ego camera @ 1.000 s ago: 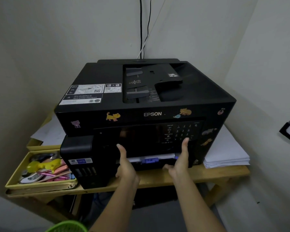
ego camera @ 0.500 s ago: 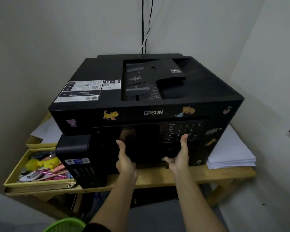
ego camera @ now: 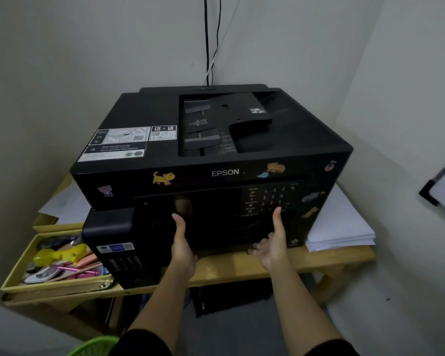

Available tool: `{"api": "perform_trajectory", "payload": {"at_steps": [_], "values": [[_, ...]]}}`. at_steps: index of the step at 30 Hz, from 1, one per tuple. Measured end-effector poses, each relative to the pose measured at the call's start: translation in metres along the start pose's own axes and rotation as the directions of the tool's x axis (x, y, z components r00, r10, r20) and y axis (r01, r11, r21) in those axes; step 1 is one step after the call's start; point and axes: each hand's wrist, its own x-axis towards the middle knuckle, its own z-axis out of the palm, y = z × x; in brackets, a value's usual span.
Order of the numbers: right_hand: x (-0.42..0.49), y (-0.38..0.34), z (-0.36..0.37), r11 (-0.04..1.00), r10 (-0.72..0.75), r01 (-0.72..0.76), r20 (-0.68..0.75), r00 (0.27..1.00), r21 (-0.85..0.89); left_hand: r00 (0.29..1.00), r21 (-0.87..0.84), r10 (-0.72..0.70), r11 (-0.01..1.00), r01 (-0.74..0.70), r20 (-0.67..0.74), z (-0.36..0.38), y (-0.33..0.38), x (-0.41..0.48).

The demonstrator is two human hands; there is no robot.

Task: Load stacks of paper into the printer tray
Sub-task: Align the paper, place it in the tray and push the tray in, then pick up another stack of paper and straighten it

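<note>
Wooden table (ego camera: 242,265) bears printer (ego camera: 211,160), front toward camera, long axis left-right; both hands (ego camera: 181,250) (ego camera: 274,244) flat against front.

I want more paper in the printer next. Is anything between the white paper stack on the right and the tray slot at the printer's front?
Yes. Both hands, left hand and right hand, are pressed against the lower front of the printer, where the tray looks shut. The paper stack lies beside the printer's right side, on the wooden table.

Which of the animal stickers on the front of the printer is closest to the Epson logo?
The orange cat sticker with a small blue one beside it, just right of the logo; the yellow cat and purple one sit farther left.
</note>
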Motion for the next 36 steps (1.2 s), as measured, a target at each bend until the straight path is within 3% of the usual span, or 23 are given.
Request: {"api": "perform_trajectory", "payload": {"at_steps": [5,8,12,15,21,26,30,32,36], "values": [[-0.009,0.010,-0.020,0.992,-0.064,0.043,-0.179,0.982,-0.118,0.987,0.158,-0.084,0.982,0.105,-0.135,0.010,-0.018,-0.008],[-0.018,0.011,-0.032,0.985,-0.078,0.033,-0.268,0.960,-0.169,0.983,0.339,-0.005,0.938,0.068,-0.183,0.030,-0.044,-0.021],[-0.028,-0.005,-0.062,0.967,-0.175,0.098,-0.335,0.926,-0.234,0.999,0.586,-0.033,0.809,0.047,-0.035,0.072,-0.086,-0.034],[-0.022,-0.035,-0.086,0.930,-0.284,0.157,-0.379,0.881,-0.332,0.990,0.749,-0.028,0.657,-0.084,0.136,0.121,-0.105,-0.034],[0.017,-0.121,-0.146,0.818,-0.410,0.130,-0.409,0.815,-0.561,0.924,0.831,-0.048,0.456,-0.319,0.380,0.228,-0.135,-0.006],[0.056,-0.184,-0.194,0.675,-0.471,0.030,-0.400,0.786,-0.737,0.915,0.872,-0.085,0.348,-0.344,0.395,0.299,-0.154,0.022],[0.086,-0.214,-0.209,0.426,-0.514,-0.146,-0.371,0.773,-0.893,0.932,0.924,-0.088,0.191,-0.331,0.352,0.326,-0.162,0.049],[0.097,-0.223,-0.212,0.300,-0.477,-0.257,-0.378,0.793,-0.919,0.938,0.941,-0.089,0.094,-0.326,0.334,0.332,-0.166,0.058],[0.115,-0.226,-0.214,0.218,-0.300,-0.348,-0.402,0.865,-0.912,0.954,0.953,-0.077,-0.067,-0.295,0.290,0.329,-0.171,0.070]]}}
